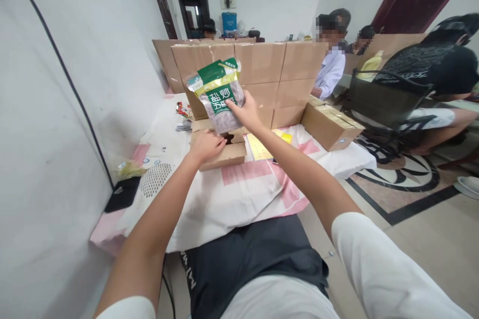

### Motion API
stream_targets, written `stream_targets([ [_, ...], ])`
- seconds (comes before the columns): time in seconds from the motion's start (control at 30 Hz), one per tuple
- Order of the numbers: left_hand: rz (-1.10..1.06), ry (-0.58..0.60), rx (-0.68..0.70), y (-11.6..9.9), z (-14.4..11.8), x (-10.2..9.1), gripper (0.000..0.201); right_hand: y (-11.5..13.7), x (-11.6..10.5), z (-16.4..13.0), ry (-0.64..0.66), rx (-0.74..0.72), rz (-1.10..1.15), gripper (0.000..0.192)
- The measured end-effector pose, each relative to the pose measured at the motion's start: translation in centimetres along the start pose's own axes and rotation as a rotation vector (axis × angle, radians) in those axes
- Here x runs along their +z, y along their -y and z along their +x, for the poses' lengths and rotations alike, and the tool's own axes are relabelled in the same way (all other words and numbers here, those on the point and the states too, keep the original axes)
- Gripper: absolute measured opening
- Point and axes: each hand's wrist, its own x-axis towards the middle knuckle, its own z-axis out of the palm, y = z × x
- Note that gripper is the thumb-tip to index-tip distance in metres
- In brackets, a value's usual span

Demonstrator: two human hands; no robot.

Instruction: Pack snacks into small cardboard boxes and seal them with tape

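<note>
Nearest to the seated person, the left hand (206,145) rests flat, fingers spread, on the small open brown cardboard carton (220,148) on the white-and-pink cloth table (232,194). Just above that carton, the right hand (245,112) pinches a green-and-yellow plastic snack pouch (219,94), held upright and not yet inside. Behind the carton stands a wall of sealed brown boxes (262,67), seemingly finished.

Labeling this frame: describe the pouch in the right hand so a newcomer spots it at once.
Start at the wall of stacked cardboard boxes on the cloth-covered table. In front of it the right hand holds up a snack pouch, the only green-and-yellow printed bag among plain brown cartons.
</note>
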Motion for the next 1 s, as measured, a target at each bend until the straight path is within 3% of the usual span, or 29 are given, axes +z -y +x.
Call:
stream_targets([
  [0.1, 0.067, 0.008, 0.009, 0.0, -0.6, -0.5, 0.044, -0.5, 2.4, -0.8, -0.071, 0.121, 0.075, 0.068],
  [0.17, 0.109, 0.039, 0.031, 0.7, -1.0, -1.1, 0.047, -0.9, 2.9, -1.1, -0.109, 0.161, 0.134, 0.067],
  [0.27, 0.167, 0.054, 0.077, 2.5, -1.8, -2.4, 0.05, -1.4, 2.2, -1.4, -0.138, 0.148, 0.202, 0.065],
  [0.37, 0.21, -0.006, 0.078, 4.2, -3.1, -3.6, 0.05, -1.8, 0.8, -1.5, -0.17, 0.114, 0.251, 0.064],
  [0.53, 0.292, -0.182, -0.17, 5.8, -5.8, -4.5, 0.045, -2.1, -0.5, -1.6, -0.277, 0.11, 0.366, 0.062],
  [0.63, 0.329, -0.106, -0.346, 5.8, -6.5, -4.5, 0.032, -1.9, -0.9, -1.9, -0.313, 0.099, 0.393, 0.059],
  [0.77, 0.311, 0.024, -0.45, 3.7, -5.0, -4.1, 0.026, -1.5, -1.2, -2.3, -0.334, 0.081, 0.413, 0.056],
  [0.87, 0.248, 0.094, -0.379, 0.6, -2.2, -3.2, 0.029, -1.4, -1.3, -2.3, -0.344, 0.086, 0.405, 0.056],
  [1.0, 0.066, 0.249, -0.303, -3.8, 1.7, -1.1, 0.053, -1.5, -1.6, -2.4, -0.353, 0.082, 0.38, 0.058],
])
